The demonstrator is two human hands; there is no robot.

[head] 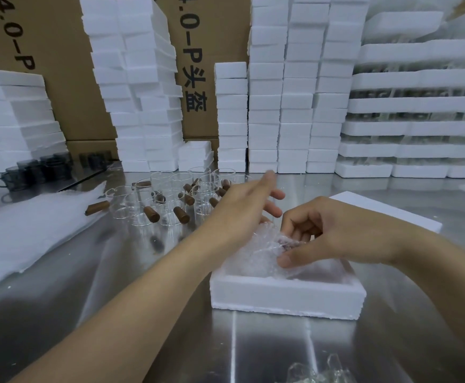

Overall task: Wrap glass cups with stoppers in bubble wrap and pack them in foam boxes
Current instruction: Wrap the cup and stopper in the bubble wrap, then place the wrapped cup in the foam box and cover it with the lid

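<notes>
An open white foam box (286,298) sits on the steel table in front of me. Inside it lies a bubble-wrapped cup (256,251), crumpled wrap showing above the rim. My right hand (333,233) pinches the wrap at the bundle's right side with thumb and curled fingers. Above the far left of the bundle my left hand (248,205) hovers with its fingers spread and relaxed, holding nothing. Behind it stand several clear glass cups (170,200) with brown wooden handles.
A foam lid (386,214) lies behind the box on the right. Sheets of bubble wrap (29,230) are piled at the left. Dark glass cups (35,170) stand far left. Foam box stacks (295,87) and cardboard cartons (198,62) line the back. Crumpled plastic (317,371) lies at the near edge.
</notes>
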